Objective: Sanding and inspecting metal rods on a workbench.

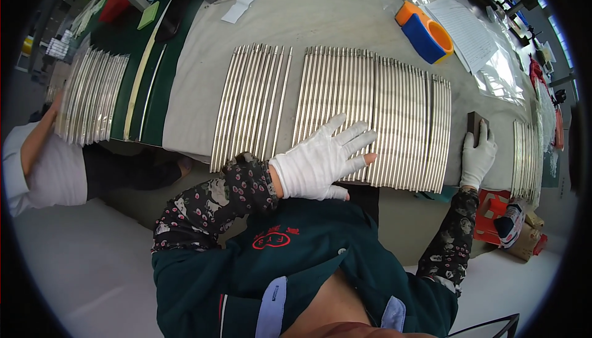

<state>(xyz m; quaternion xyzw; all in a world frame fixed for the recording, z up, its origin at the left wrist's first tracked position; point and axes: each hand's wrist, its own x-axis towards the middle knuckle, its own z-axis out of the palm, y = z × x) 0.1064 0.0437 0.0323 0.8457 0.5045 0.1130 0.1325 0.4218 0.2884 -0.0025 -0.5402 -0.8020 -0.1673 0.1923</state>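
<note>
1. Under the left hand, gloved white with fingers spread wide and flat, lies a row of metal rods on a grey cloth.
2. Beyond the rods' far edge, the right hand grips a dark block.
3. Left of the flat hand sits a second rod group.

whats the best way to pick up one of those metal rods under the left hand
Probably by its near end, from the table's front edge. The rods lie packed side by side, leaving no gap for fingers along their length, but their near ends reach the cloth's edge. The left hand lies flat on them.
</note>
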